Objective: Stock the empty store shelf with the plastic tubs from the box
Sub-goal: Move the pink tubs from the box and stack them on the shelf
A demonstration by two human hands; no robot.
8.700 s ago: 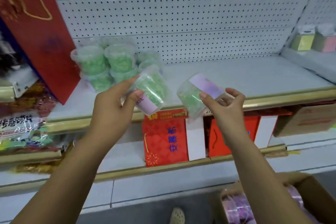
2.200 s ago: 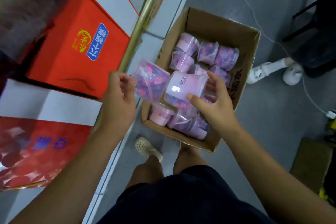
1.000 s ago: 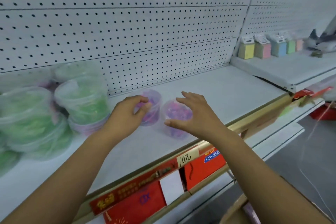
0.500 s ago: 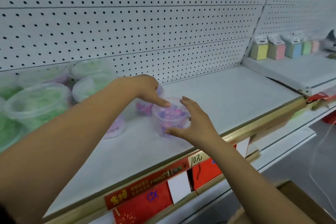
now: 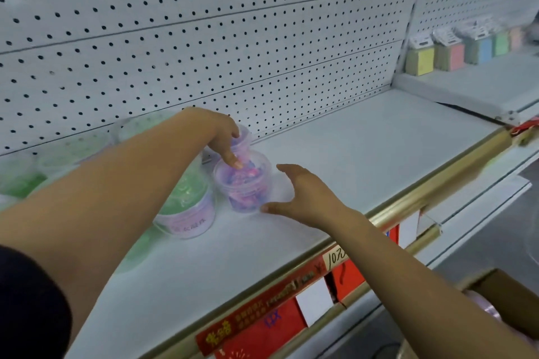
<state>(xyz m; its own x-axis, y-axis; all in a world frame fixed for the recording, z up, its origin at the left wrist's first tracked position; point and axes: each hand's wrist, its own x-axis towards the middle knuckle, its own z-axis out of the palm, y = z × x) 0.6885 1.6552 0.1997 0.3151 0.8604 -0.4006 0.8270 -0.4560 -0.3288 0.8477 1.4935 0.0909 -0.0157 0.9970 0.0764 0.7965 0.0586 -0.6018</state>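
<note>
1. Head view, the task's things: the front purple tub (image 5: 245, 186) stands upright on the white shelf (image 5: 364, 154), near the middle of the picture. A second purple tub (image 5: 243, 140) stands just behind it, at its 12 o'clock. A green tub (image 5: 186, 210) with a pale label stands at its 8 o'clock, just beside it.
2. Head view, hands: my left hand (image 5: 221, 137) is open and holds nothing. One straight finger presses on the lid of the front purple tub. My right hand (image 5: 303, 192) is also open and empty, at 3 o'clock of that tub. Its thumb is just beside the tub's base; whether it touches I cannot tell.
3. Head view, surroundings: the cardboard box (image 5: 501, 294) shows at the 4 o'clock corner, and small pastel packs (image 5: 449, 52) stand on the next shelf at 2 o'clock.
4. Handling, as I judge: the tub looks light, with thin, smooth plastic walls that may slip and dent. I would hold it around the side wall under the lid rim, with thumb opposite the fingers, and never lift by the lid alone.
</note>
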